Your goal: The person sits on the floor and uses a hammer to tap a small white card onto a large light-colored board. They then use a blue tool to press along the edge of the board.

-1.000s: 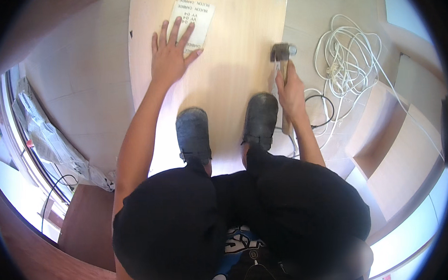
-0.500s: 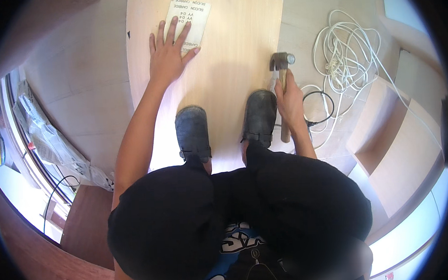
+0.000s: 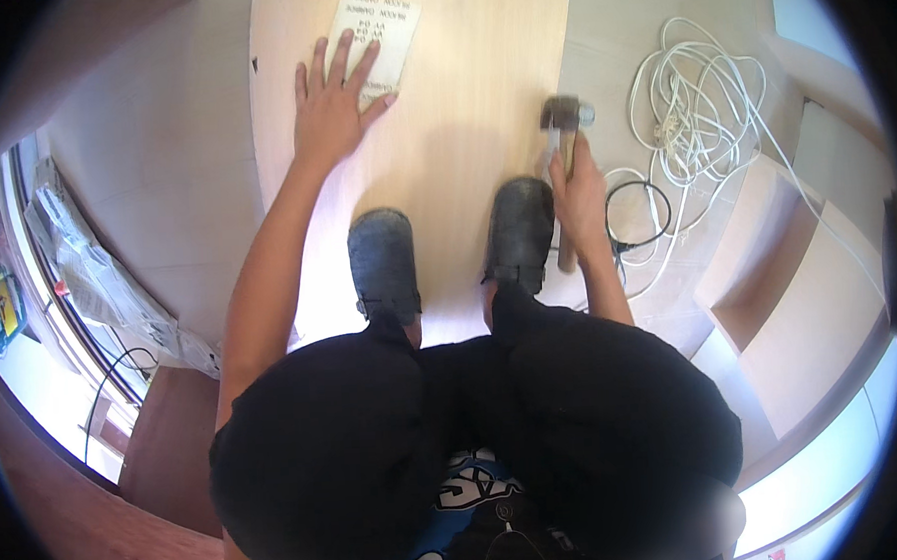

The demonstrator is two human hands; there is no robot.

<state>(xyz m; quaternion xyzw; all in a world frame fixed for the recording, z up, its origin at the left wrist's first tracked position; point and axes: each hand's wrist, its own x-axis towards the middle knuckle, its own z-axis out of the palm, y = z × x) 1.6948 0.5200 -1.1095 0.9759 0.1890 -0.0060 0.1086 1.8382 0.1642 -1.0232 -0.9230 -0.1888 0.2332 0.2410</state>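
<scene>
Head view: hammer [image 3: 562, 113] within right grip [image 3: 580, 196]

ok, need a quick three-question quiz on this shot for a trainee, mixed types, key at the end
1. Open: which tool does the right hand hold?
2. True or false: the left hand has its fingers spread over part of the pale printed sheet.
3. Multiple choice: where does the tangled white cable lie relative to the light wooden board?
a) to its left
b) on top of it
c) to its right

Key:
1. A hammer.
2. True.
3. c
</scene>
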